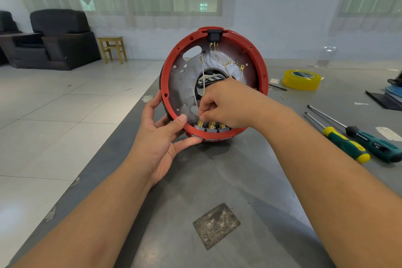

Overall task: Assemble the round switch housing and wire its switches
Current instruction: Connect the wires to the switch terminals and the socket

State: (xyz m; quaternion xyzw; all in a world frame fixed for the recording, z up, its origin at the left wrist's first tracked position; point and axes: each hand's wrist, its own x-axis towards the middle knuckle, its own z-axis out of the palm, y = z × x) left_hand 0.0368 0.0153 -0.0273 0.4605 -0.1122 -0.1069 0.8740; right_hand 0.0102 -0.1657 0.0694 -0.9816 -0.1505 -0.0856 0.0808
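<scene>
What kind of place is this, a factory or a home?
Probably a small workshop set up in a plain room: a grey worktable with screwdrivers and a tape roll, yet an armchair and wooden stool behind.

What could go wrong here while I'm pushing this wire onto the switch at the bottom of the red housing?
The housing stands on edge on the table, steadied only by your left hand; a hard push from your right hand might roll it. The thin white wires hang loose across the opening and could snag. The switch terminals sit close together, so a wire could land on the wrong one.
</scene>
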